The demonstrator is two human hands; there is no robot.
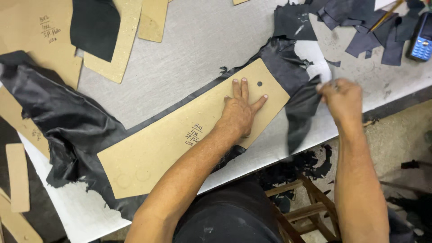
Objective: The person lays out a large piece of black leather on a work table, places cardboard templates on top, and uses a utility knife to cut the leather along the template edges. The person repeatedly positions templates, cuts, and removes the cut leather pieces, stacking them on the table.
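L forearm: nearest cam, runs up from bottom edge to left hand.
L hand: flat, palm down, fingers slightly spread, pressing on long tan cardboard pattern. Not clamped on anything, just holding it down.
Pattern: lies diagonally on black leather sheet, which sits on grey cutting table. Small punched hole near its upper end, just beside L fingertips. Handwritten marks mid-board.
R hand: right hand at table edge, motion-blurred. Fingers closed on black leather flap, lifted off table past pattern's upper end. Can't tell if a tool is also in it.
Leather: bunched/wrinkled at left, flat under pattern, thin black margin showing along both long edges.
Progress (judgement): edges along pattern look already cut close; upper end piece seems partly freed, being pulled away. Left/lower end bulk not trimmed yet. Roughly mid-way.
Other: more tan templates top left w/ dark piece on one; dark offcuts top right; blue keypad phone far right; wooden stool and scraps on floor below.
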